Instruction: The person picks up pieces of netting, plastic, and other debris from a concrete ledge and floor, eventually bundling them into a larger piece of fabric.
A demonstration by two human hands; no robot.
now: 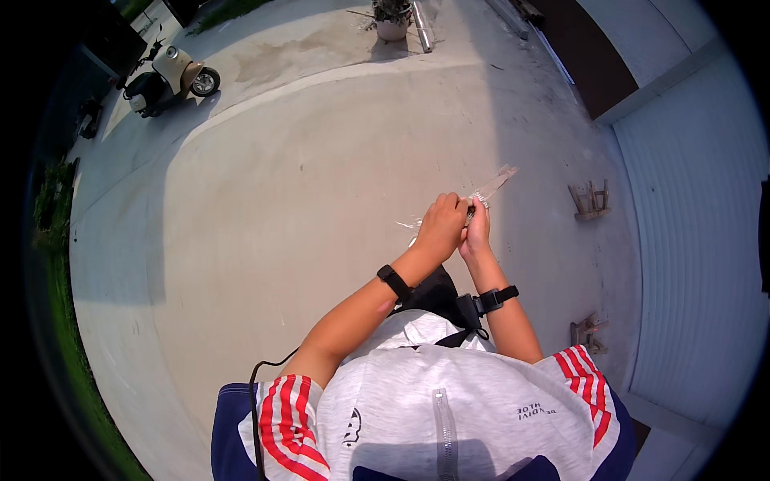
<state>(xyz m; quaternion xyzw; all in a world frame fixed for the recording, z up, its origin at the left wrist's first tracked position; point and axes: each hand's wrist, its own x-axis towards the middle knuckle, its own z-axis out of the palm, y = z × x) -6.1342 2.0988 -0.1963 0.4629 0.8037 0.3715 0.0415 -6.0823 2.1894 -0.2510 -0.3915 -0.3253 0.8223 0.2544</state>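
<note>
In front of my body, my two hands meet over a clear, crinkled plastic wrapper (496,183). Its loose end sticks out past my fingers to the upper right, and thin shiny strands of it show left of my hands. My left hand (440,230) is closed on the wrapper from above, knuckles up. My right hand (476,232) is also closed, cupped round the wrapper from the right side. Between the hands shows a small dark, patterned bit (471,214), too small to name. Most of what lies inside my grip is hidden by my fingers.
Pale concrete ground (281,200) spreads around me. A scooter (167,80) is parked far left, and a potted plant (392,29) stands far ahead. To my right are a small wooden stool (591,200), another stool (588,331) nearer me, and a ribbed pale shutter (698,232).
</note>
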